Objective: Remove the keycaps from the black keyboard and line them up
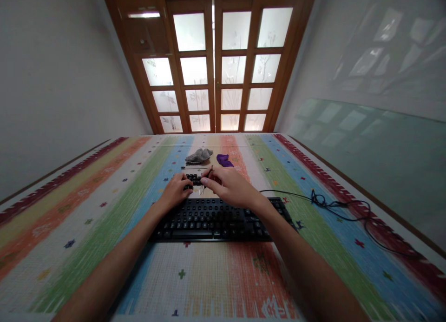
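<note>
A black keyboard (212, 220) lies across the cloth in front of me, with several upper keys looking bare of their caps. Beyond its back edge is a cluster of loose black keycaps (193, 178). My left hand (177, 189) rests at the near left side of this cluster, fingers closed around a dark piece that looks like a keycap (188, 187). My right hand (228, 185) reaches over the back of the keyboard in a pinch. Thin wire ends (201, 190) show below its fingers, like those of a wire keycap puller; the fingers hide most of it.
Behind the keycaps lie a crumpled grey cloth (199, 156), a purple cloth (225, 161) and a thin rod (195, 167). The keyboard's black cable (327, 202) runs tangled to the right. A striped tablecloth (104, 233) covers the table, between walls on both sides.
</note>
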{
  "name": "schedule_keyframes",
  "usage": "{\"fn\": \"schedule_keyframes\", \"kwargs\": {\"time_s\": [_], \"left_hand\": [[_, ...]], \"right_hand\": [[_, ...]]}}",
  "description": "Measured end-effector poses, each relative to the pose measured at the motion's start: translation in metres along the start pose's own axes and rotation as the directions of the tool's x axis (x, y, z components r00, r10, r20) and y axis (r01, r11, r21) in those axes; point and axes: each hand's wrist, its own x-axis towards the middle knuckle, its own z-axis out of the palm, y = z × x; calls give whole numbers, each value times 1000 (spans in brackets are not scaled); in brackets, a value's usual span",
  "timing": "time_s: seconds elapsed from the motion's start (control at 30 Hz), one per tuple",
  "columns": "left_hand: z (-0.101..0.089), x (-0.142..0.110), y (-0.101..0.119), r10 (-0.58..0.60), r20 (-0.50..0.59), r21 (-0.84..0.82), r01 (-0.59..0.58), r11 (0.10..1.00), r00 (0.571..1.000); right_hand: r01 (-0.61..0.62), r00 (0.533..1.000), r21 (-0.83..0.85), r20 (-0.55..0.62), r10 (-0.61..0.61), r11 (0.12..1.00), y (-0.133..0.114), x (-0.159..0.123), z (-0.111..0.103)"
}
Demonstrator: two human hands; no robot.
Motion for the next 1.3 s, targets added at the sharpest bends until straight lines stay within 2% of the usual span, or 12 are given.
{"fn": "schedule_keyframes", "kwargs": {"time_s": [0.4, 0.6, 0.8, 1.0, 1.13, 1.3], "left_hand": [[-2, 0, 2, -5, -13, 37, 6, 999, 1000], [-11, -6, 3, -26, -32, -25, 25, 999, 999], [-24, -26, 4, -42, -59, -114, 35, 993, 997], [-37, -50, 6, -106, -75, -212, 88, 973, 992], [-43, -61, 7, -184, -80, -267, 157, 951, 980], [-50, -71, 6, -205, -80, -273, 176, 946, 975]], "right_hand": [[-22, 999, 2, 34, 22, 1000, -1, 1, 0], [-25, 995, 11, 101, 24, 1000, -2, 1, 7], [-66, 966, 87, 256, 41, 994, 4, 1, 21], [-59, 929, 22, 368, 47, 998, 10, 2, 33], [-64, 923, 16, 381, 53, 998, 12, 1, 39], [-145, 938, 80, 327, 111, 986, 17, 1, 51]]}}
